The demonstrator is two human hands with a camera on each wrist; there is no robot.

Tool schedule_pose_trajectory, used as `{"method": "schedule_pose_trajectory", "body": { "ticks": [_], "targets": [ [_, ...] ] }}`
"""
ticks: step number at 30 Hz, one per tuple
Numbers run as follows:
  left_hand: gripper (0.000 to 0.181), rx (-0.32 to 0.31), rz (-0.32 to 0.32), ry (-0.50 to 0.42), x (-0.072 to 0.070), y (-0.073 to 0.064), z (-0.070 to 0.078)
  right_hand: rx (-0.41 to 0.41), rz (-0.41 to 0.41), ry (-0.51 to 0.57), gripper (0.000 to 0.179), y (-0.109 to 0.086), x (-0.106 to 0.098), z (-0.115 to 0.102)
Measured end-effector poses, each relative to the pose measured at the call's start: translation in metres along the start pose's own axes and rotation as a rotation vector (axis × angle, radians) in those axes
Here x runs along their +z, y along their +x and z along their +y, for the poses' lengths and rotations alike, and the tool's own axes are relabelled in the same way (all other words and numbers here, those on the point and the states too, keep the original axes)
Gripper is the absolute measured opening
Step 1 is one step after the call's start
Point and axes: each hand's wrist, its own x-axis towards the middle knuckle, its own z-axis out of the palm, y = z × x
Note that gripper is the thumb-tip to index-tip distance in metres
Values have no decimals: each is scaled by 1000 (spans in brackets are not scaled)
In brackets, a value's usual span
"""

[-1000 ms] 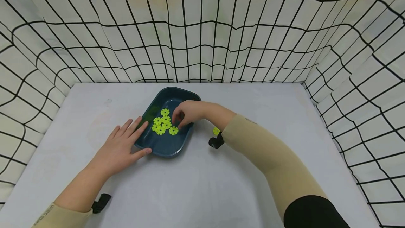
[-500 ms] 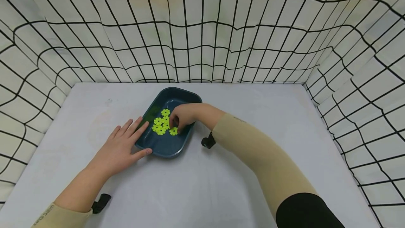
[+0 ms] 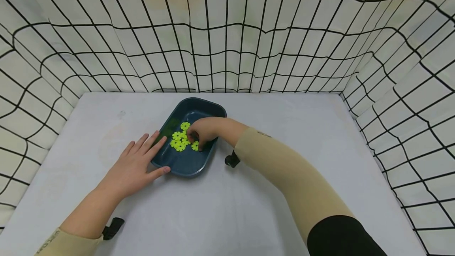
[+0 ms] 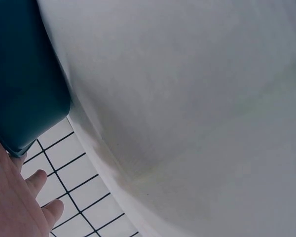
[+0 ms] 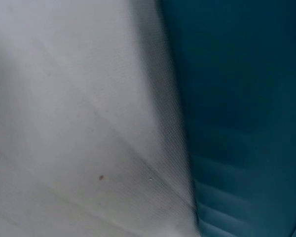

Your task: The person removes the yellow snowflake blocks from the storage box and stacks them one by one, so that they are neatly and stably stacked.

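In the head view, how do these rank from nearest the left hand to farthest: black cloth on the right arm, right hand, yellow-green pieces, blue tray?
1. Blue tray: rim against the left hand.
2. Yellow-green pieces: inside the tray.
3. Right hand: over the tray's right side.
4. Black cloth: far off, lower right.

Tray: apparently moulded plastic, smooth inside and out, with a low gloss; soft bands of sheen on the outer wall in the right wrist view.
Discs: apparently plastic, thin, notched at the edge; gloss too small to judge.
Tabletop: covered in matt cloth, fine weave visible up close, lightly creased.
Netting: dark cord-like strands, matt.
Backing sheet, far side: pale, matt, material uncertain.
Right sleeve: matt cloth, smooth; black cloth at its near end, matt.
Left sleeve: similar matt cloth, printed lettering.
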Motion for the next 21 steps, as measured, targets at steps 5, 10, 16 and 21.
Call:
{"method": "schedule_pose_trajectory", "body": {
  "ticks": [5, 10, 16, 21],
  "targets": [
    [95, 0, -5, 2, 1, 1, 0, 16, 0, -16, 29, 2, 1, 0],
    [95, -1, -7, 0, 1, 1, 0, 34, 2, -29, 30, 2, 2, 0],
    [96, -8, -10, -3, 2, 1, 0, 56, 11, -5, 32, 1, 1, 0],
    [95, -3, -8, 1, 2, 1, -1, 40, 20, -3, 32, 0, 1, -1]
  ]
}}
